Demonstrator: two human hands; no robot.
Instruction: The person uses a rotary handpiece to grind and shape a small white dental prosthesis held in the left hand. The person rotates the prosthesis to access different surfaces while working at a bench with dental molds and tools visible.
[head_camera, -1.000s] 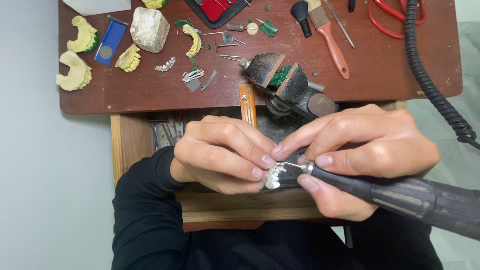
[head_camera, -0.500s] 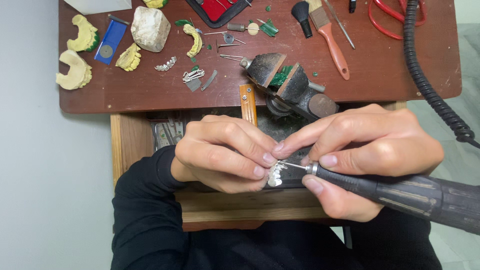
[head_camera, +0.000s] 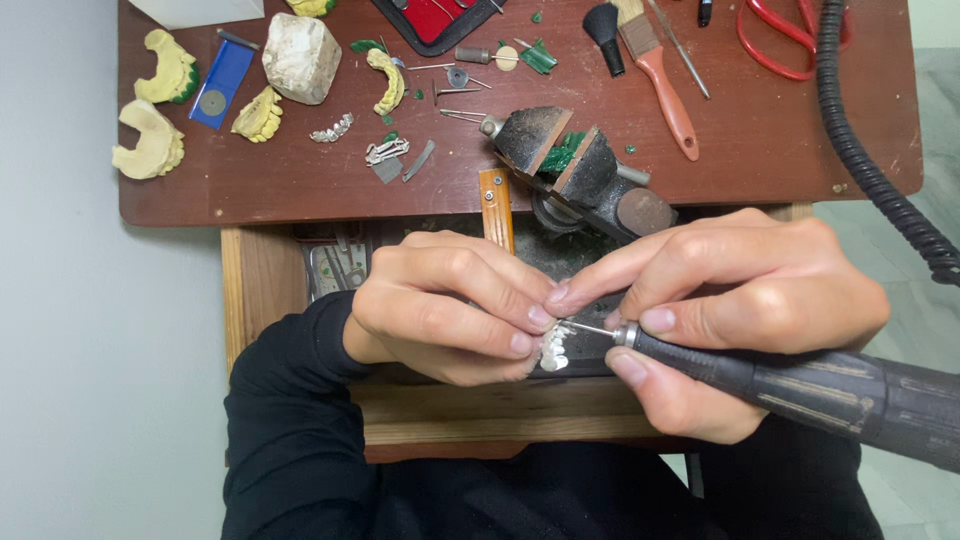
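- At the surface's far left edge we spot pale yellow dental casts, with a blue card and a whitish stone block beside them.
- Our left hand is curled tight, fingertips pinching a small silvery dental piece just below the surface's front edge, over the open drawer.
- Above it, at the front edge, sits a dark bench vise with green wax in it.
- Our right hand is wrapped around a dark rotary handpiece, its thin bit touching the silvery piece.
- Toward the far right, an orange-handled brush, red scissors and the black coiled cable.
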